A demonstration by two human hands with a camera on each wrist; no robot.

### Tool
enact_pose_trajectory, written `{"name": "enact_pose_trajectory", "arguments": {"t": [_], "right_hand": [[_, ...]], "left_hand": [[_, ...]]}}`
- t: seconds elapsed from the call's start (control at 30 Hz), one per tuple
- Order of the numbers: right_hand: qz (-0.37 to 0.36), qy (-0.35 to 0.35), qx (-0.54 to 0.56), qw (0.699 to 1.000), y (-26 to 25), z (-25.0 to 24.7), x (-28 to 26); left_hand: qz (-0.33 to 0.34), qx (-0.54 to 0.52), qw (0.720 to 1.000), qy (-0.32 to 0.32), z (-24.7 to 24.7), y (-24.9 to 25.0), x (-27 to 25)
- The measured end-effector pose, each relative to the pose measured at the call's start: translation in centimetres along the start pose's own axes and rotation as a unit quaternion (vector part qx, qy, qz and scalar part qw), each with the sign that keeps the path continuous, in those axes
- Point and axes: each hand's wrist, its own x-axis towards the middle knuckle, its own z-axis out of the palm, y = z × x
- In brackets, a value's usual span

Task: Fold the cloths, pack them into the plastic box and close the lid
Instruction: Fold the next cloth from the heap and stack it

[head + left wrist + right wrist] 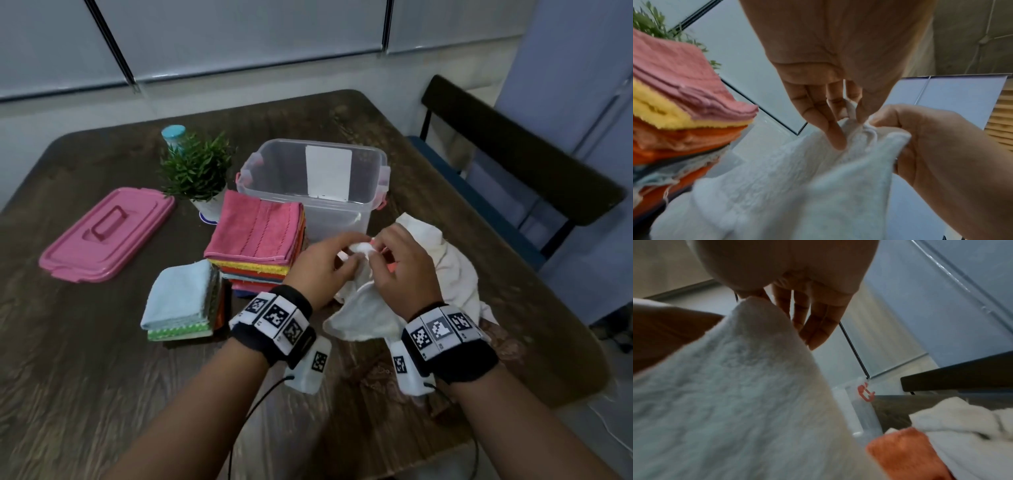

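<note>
The plastic box (337, 219) stands open on the counter (102, 359) and serves as the landmark. Its walls are clear, with pink latches (383, 202) at the sides and a white label (328, 173) on the far inner wall. Only a small piece of white fabric shows inside, at the near right corner; the remainder of the interior appears bare.

Left of the box:
- A tall stack of folded cloths (257, 240), pink on top with yellow, orange and red layers below, sits just beside the box wall.
- A shorter folded stack (185, 301), light blue on top, lies nearer the person, touching the tall stack.
- A potted plant (197, 171) stands behind the tall stack, with a teal-capped bottle (173, 135) behind it.
- The pink lid (106, 233) lies flat, well apart from the box.

Right of the box, a dark chair (520, 161) stands at the counter edge.

In front of the box, at its near right corner, the white cloth (363, 308) is unfolded and bunched. Both hands work on one corner of it. The left hand (322, 265) pinches the fabric between thumb and fingertips; the grip is narrow. The right hand (399, 270) pinches the same corner from the other side, remaining fingers loosely extended. More white fabric (452, 267) lies heaped behind the right hand. An orange cloth (904, 452) lies beneath that heap, beside the box.
</note>
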Motion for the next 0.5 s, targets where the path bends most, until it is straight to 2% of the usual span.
{"name": "enact_pose_trajectory", "arguments": {"t": [0.17,0.27,0.4,0.5], "right_hand": [[-0.015,-0.049,-0.059,0.997,-3.1,0.0,0.9],[-0.015,-0.064,-0.053,0.996,-5.5,-0.5,1.6],[-0.004,-0.141,-0.017,0.990,-8.8,-0.1,2.4],[-0.025,-0.147,0.011,0.989,-10.5,1.2,2.5]], "left_hand": [[0.008,0.039,0.999,0.006,-3.5,-0.4,-1.4],[0.029,0.052,0.997,0.058,-6.3,0.4,-2.3],[0.066,0.133,0.981,0.129,-9.6,1.8,-2.8],[0.091,0.180,0.967,0.157,-11.6,2.7,-3.3]]}}
